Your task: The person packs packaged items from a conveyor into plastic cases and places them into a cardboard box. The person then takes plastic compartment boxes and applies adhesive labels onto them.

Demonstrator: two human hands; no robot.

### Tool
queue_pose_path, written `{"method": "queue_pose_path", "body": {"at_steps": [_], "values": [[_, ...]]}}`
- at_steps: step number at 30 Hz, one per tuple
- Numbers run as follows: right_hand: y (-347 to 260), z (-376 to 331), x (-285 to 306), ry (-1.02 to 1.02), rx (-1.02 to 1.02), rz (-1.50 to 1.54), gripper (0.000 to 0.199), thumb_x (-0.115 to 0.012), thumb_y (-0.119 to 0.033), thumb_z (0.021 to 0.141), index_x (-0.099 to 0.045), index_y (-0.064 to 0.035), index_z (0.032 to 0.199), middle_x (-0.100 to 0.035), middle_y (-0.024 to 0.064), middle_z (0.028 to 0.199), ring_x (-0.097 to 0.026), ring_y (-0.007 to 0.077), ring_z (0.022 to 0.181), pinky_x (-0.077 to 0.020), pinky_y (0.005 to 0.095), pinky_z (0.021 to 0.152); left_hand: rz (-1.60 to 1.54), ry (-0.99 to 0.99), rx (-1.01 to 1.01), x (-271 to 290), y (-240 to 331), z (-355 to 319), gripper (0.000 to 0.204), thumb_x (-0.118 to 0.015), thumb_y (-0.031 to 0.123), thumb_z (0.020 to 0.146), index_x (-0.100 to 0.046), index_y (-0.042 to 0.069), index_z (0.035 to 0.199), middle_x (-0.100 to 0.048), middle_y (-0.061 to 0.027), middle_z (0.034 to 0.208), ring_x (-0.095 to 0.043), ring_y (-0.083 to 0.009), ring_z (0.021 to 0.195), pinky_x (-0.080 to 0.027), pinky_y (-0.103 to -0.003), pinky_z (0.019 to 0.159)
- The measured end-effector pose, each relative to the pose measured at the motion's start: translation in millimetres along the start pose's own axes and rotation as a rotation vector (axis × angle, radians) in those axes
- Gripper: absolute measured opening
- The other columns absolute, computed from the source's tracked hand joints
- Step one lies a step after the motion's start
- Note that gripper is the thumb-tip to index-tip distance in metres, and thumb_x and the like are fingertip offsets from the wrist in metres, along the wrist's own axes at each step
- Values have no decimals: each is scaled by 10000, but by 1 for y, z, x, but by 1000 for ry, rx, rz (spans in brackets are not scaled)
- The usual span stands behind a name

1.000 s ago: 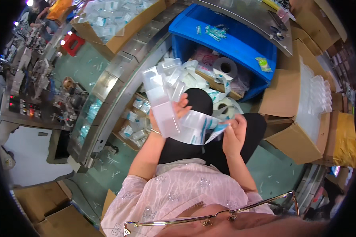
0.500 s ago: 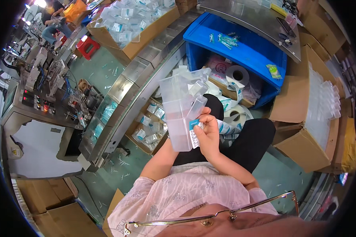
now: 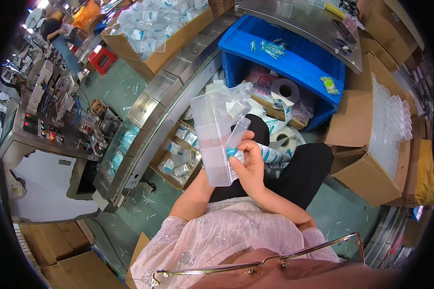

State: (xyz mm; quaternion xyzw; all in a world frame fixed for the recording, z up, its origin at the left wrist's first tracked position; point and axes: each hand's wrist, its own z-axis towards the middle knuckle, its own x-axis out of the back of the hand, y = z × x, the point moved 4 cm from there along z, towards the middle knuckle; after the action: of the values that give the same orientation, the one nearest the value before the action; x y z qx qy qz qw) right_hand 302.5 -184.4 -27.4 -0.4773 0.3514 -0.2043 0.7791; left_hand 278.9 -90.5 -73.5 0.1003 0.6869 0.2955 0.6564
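Observation:
A tall, translucent plastic box (image 3: pixel 212 171) with smaller clear compartments along its right side is held up in front of my lap. My right hand (image 3: pixel 250 169) is closed at its right edge, the thumb pressing on a white and blue label (image 3: pixel 235 159) on the box's side. The other fingers curl around the edge next to a narrow clear compartment (image 3: pixel 237 132). My left forearm (image 3: pixel 193 197) reaches up behind the box. The left hand's fingers are hidden there, with only a faint pinkish tint showing through the plastic.
A carton of labelled clear boxes (image 3: pixel 176 156) stands on the floor by the metal conveyor (image 3: pixel 144 149). Label rolls (image 3: pixel 285 89) lie in and below a blue bin (image 3: pixel 275 31). Another carton (image 3: pixel 357 180) holds stacked clear boxes at right. A person (image 3: pixel 58 36) is at the far left.
The label now lies flatter against the box, and my right thumb has moved left onto it. The box has turned slightly. The person in the background has changed posture.

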Motion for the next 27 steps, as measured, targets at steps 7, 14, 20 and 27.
{"method": "queue_pose_path", "body": {"at_steps": [7,14,20,27], "values": [[-29,-15,-9,-354,143,-518,723,-692,-274,695,-345,10,1262,-290,236,1314,-292,384,1233,-268,422,999,-106,-88,-137,6,17,7,550,-480,390,855,-359,72,1288,-466,-250,1196,-426,-352,1157,-405,-525,905],[-6,-20,3,-346,198,-555,997,-762,-337,622,-170,-14,1355,-234,236,1367,-255,380,1259,-232,467,1007,46,-127,-281,6,23,0,540,-470,363,852,-349,65,1286,-463,-182,1224,-463,-275,1130,-422,-429,903],[-4,-8,26,-124,96,-640,640,-720,-45,593,-460,34,1173,-507,189,1142,-506,289,1044,-391,367,900,-28,127,-168,38,24,-9,535,-516,358,854,-404,-18,1218,-484,-138,1221,-478,-267,1119,-383,-404,956],[9,-15,52,-20,-201,-370,677,-603,-101,675,-332,31,1281,-424,136,1230,-424,226,1144,-315,333,970,1,173,-467,2,119,-54,791,-611,521,723,-370,-17,1251,-464,-148,1239,-450,-256,1145,-370,-403,952]]}}
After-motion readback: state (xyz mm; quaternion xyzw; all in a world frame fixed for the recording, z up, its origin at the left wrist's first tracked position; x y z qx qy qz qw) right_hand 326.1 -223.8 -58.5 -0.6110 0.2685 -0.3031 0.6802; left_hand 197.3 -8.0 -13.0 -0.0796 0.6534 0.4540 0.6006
